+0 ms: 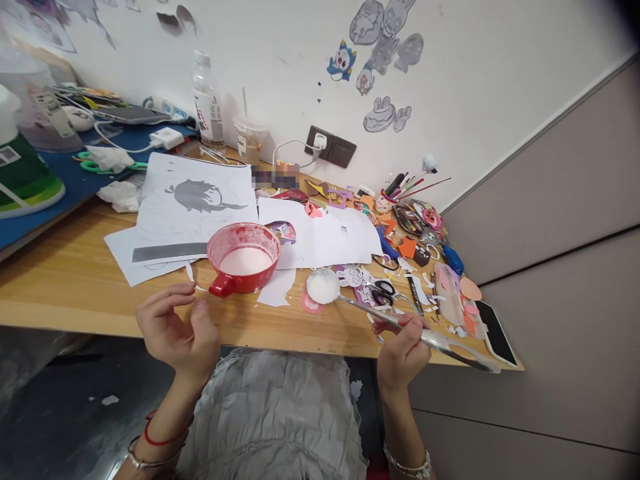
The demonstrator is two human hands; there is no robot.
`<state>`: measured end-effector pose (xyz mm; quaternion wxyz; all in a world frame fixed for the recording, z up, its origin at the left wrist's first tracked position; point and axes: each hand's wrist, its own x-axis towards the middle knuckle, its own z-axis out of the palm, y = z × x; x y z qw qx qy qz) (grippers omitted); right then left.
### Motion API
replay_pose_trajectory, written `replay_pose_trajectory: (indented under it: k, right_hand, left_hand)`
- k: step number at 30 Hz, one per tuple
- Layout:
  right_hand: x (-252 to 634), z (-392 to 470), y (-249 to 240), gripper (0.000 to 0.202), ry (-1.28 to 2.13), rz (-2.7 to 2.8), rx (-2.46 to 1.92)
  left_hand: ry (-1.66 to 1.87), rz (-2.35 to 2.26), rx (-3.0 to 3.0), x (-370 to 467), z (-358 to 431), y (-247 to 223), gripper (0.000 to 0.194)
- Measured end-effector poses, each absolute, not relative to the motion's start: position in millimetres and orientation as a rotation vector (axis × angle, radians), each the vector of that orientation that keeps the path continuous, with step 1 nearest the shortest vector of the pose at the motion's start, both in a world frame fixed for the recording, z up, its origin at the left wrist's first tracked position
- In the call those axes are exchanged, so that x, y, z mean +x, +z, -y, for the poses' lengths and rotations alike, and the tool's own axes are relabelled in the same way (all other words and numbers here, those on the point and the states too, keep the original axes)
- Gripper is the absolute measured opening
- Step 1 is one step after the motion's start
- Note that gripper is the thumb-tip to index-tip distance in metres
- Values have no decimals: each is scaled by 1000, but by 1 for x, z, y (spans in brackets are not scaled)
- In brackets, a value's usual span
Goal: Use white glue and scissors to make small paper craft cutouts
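Observation:
My right hand [404,353] grips the long silver handle of a ladle [370,308] in its fingers. White stuff, powdery or creamy, fills the round bowl of the ladle over a pink paper piece. To the left of it, a red pot [244,283] with a short handle stands on the table, white powder [246,260] in its bottom and smears on its inner wall. My left hand [180,330] is beside the pot's handle, palm up, fingers loosely curled and apart, holding nothing. A thin white scrap [189,271] lies just beyond its fingertips.
Drawing sheets [195,193] lie behind the pot. Paper cut-outs, black-handled scissors [384,291] and a pen cup [386,201] crowd the right side. A bottle [209,110] and a plastic cup [250,140] stand by the wall. A tablet [496,332] lies at the right edge.

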<state>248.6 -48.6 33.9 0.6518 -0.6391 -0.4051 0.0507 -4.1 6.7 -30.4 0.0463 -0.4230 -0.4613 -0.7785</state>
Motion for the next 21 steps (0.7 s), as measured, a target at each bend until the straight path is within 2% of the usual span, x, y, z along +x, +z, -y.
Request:
replay_pose_trajectory:
  k: [5, 12, 21]
  right_hand:
    - [241, 47, 33, 31, 250, 897, -1396]
    - [251, 39, 38, 33, 86, 868, -1430]
    - [248, 47, 36, 35, 209, 823, -1466]
  left_hand:
    - [-2393, 1460, -1345, -3, -5, -26, 23]
    - [-2410, 1442, -1377, -2, -4, -23, 24]
    - [-2374, 1498, -1377, -2, -3, -22, 19]
